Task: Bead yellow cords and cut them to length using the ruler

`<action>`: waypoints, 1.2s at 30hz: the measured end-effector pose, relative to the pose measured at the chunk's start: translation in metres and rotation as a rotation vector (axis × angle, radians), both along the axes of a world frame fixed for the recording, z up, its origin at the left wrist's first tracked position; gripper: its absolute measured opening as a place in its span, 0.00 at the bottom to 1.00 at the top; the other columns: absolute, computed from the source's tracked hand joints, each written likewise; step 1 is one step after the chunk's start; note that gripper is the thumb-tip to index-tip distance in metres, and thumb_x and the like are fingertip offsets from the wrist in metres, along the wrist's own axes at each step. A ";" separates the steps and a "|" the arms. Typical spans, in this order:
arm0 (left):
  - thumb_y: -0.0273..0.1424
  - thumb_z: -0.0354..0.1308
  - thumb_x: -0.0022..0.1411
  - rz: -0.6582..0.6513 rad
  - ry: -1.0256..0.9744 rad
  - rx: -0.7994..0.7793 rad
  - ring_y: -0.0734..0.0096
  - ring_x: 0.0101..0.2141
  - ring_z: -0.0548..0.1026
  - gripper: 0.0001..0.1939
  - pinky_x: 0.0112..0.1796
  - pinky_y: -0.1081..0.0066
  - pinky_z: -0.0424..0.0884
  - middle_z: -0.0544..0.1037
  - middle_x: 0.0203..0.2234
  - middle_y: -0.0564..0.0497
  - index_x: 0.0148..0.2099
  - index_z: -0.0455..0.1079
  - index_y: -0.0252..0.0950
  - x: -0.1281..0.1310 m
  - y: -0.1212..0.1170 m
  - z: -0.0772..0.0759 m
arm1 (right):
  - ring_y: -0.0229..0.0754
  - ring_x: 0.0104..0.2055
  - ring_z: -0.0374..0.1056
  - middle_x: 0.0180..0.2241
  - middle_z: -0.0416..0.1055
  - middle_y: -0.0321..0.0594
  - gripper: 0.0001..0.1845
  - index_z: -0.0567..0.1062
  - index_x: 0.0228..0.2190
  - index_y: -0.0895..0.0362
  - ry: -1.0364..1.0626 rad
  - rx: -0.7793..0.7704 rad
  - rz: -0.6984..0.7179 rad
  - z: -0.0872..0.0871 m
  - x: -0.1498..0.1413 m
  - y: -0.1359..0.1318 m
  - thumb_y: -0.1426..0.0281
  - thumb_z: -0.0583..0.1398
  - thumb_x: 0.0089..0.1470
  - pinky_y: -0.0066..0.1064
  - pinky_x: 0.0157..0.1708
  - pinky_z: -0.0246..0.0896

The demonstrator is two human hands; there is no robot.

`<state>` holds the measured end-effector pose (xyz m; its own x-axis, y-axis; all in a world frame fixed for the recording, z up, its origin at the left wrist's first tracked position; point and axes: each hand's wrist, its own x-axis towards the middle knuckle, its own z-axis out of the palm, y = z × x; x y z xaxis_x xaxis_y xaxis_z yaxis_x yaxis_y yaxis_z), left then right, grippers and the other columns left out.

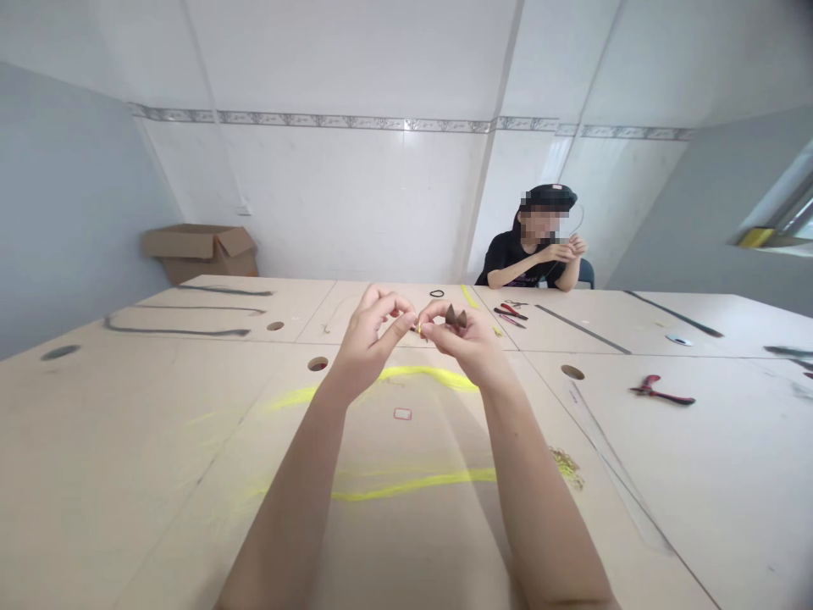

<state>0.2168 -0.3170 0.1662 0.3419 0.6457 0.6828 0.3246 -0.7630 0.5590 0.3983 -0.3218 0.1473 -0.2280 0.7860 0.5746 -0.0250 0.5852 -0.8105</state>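
Observation:
My left hand (374, 330) is raised over the table, thumb and forefinger pinched together. My right hand (467, 343) faces it with its fingertips closed on a small gold-yellow piece (420, 329). The two sets of fingertips nearly meet at this piece; what the left pinch holds is too small to make out. Two dark, pointed metal tips (456, 318) stick up from my right hand; the rest of that tool is hidden. Below the hands lies a bundle of bright yellow strands (432, 373). A second yellow bundle (406, 486) runs between my forearms.
Red-handled pliers (664, 392) and a clear ruler (619, 462) lie at right. Small gold pieces (565, 468) are heaped by my right forearm. More pliers (510, 313) lie farther back. A co-worker (539, 246) sits across the table (190, 525). A cardboard box (200, 252) stands back left.

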 end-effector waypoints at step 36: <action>0.36 0.61 0.68 0.064 -0.054 0.122 0.69 0.40 0.69 0.07 0.46 0.67 0.66 0.67 0.35 0.52 0.37 0.74 0.40 -0.003 0.006 -0.002 | 0.31 0.22 0.43 0.22 0.58 0.30 0.12 0.74 0.29 0.55 -0.039 -0.185 -0.007 0.006 0.002 -0.002 0.61 0.67 0.53 0.29 0.23 0.39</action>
